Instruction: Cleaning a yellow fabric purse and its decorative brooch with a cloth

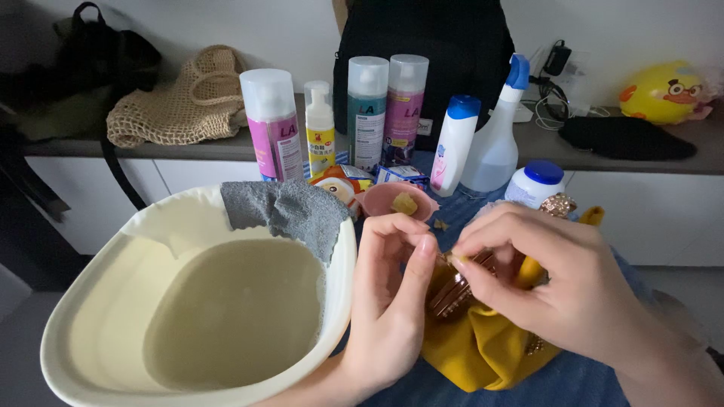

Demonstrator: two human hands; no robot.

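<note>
Just right of the cream basin (90,301), both hands are in close over a yellow cloth (483,354) spread on blue fabric. The left hand (388,301) comes up from below, thumb and forefinger pinched together at a small brownish ridged ornament (452,290) lying on the cloth. The right hand (558,279) drops in from the right, its fingers (471,260) also closed in a pinch, meeting the left fingertips right at the ornament's upper edge. What sits between the two pinches is too small to tell, perhaps a pale scrap. The ornament lies directly under that meeting point, its long axis running from lower left to upper right, and both hands look equally near it.

The basin holds murky water, with a grey cloth (290,211) draped over its far rim. Behind, a small pink bowl (396,203) carries a tan lump. On the counter stand spray cans (377,113), a white bottle with a blue cap (455,143), a clear spray bottle (498,143), a net bag (185,98) and a yellow toy (664,90).
</note>
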